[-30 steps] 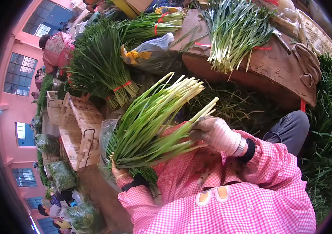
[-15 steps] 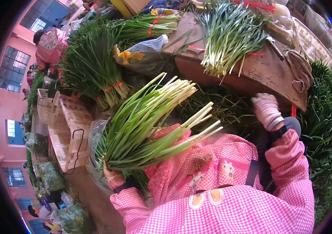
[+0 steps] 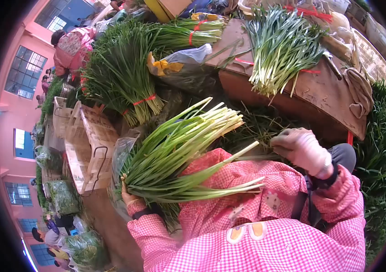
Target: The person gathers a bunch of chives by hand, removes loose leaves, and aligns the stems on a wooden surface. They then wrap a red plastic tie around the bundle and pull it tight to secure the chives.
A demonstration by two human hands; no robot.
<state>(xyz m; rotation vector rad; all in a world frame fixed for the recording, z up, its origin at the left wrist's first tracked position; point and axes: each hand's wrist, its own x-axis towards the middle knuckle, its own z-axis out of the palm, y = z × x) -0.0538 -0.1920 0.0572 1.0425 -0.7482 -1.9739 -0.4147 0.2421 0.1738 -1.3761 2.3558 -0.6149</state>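
My left hand (image 3: 130, 195) is wrapped round the leafy end of a loose bunch of garlic chives (image 3: 179, 149). Pale stem ends fan out toward the upper right, and a few lower stalks stick out separately over my lap. Clear plastic (image 3: 119, 158) lies behind the leaves, beside that hand. To the right of the stalks, my right hand (image 3: 304, 150) in a pale glove is raised above my knee, apart from the bunch. Its fingers point left, loosely bent and slightly blurred, with nothing visible in them.
Ahead stands a brown board table (image 3: 288, 106) bearing a pile of chives (image 3: 283, 50) and a cloth (image 3: 358, 93). Red-tied bunches (image 3: 129, 68) lie at upper left, near plastic crates (image 3: 88, 149). Loose greens (image 3: 385, 158) heap at right. Another person (image 3: 72, 47) bends farther off.
My right hand has moved left and down, nearer the stalks, and its fingers have loosened. The loose lower stalks have dropped and spread apart. The camera view has shifted slightly.
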